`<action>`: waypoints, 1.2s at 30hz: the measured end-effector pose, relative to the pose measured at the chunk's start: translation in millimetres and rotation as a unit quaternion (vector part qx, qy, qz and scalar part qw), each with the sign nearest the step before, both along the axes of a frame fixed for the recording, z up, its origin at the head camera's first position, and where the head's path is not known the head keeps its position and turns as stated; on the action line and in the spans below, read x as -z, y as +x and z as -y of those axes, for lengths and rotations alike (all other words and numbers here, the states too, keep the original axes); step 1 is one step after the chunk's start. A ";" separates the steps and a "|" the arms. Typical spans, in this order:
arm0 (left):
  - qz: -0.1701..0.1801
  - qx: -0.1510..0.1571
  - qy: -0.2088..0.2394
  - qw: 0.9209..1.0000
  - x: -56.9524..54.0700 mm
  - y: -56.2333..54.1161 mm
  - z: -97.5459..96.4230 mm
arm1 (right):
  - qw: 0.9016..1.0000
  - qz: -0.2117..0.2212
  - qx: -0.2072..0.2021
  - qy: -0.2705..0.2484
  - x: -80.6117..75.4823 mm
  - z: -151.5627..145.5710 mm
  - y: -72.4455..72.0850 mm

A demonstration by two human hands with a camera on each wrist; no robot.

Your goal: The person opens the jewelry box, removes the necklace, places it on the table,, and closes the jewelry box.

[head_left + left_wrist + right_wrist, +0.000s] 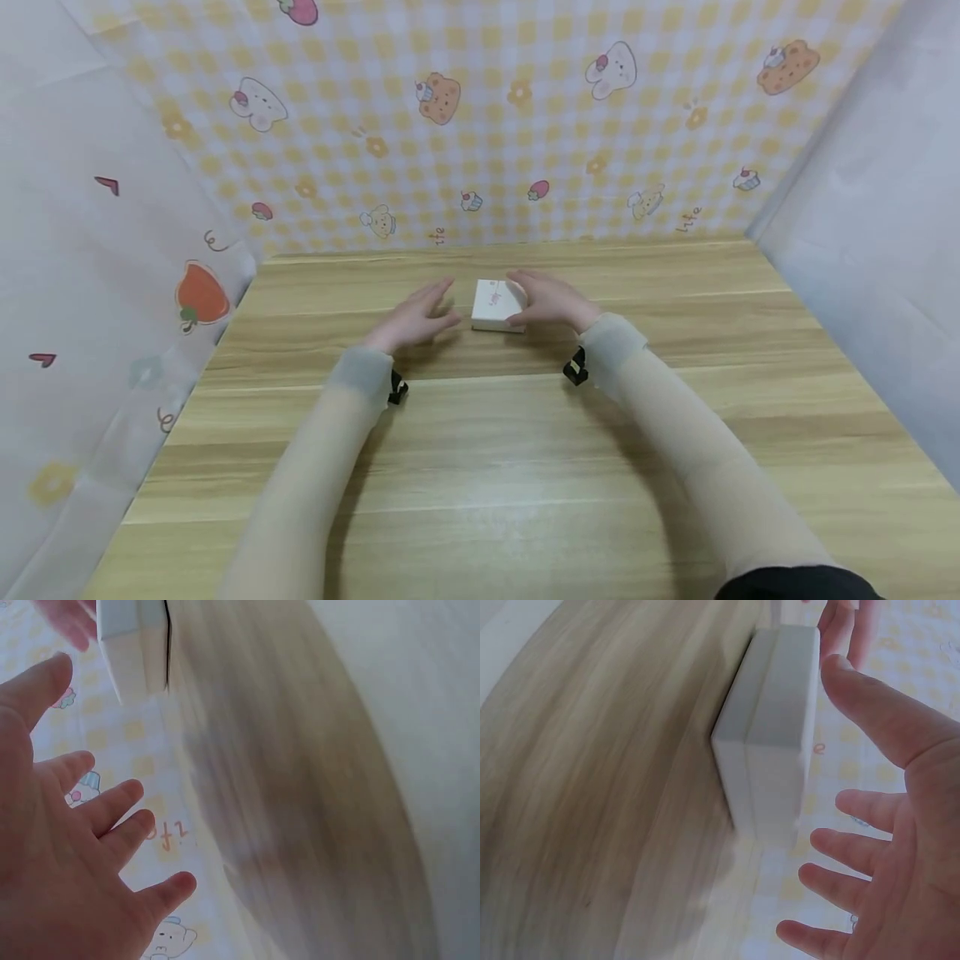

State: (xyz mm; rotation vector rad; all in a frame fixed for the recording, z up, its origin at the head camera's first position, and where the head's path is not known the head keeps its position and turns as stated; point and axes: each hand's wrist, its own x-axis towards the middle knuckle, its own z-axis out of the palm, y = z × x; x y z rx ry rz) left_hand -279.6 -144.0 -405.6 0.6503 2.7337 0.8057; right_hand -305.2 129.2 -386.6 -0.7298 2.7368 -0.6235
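Observation:
A small white square box (495,304) with faint pink marks on its lid lies on the wooden table near its back edge. To its left is my left hand (415,319), fingers spread and apart from the box; the left wrist view shows this hand (82,825) holding nothing. My right hand (553,302) is at the box's right side, with thumb and fingers overlapping that side in the head view. In the right wrist view a gap shows between the right hand (907,847) and the box (776,742), its fingers extended.
The wood-grain table (480,483) spreads around the box. Behind it rises a yellow checked cloth (495,150) with cartoon prints. White cloth walls (112,275) stand at the left and right. A black wrist mount (576,367) sits under each cuff.

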 end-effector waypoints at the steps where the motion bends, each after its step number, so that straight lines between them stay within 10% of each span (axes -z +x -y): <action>1: 0.005 0.002 0.006 1.000 0.8 -1.4 -0.9 | 1.000 0.000 -0.001 -0.001 -0.7 2.4 -0.7; 12: 0.067 0.016 0.079 0.995 8.9 -11.9 -12.9 | 1.000 -0.004 -0.022 0.019 -1.6 22.9 -8.0; 36: 0.091 0.009 0.069 0.993 11.2 -13.2 -32.1 | 0.999 0.018 -0.016 0.047 3.9 32.0 -11.5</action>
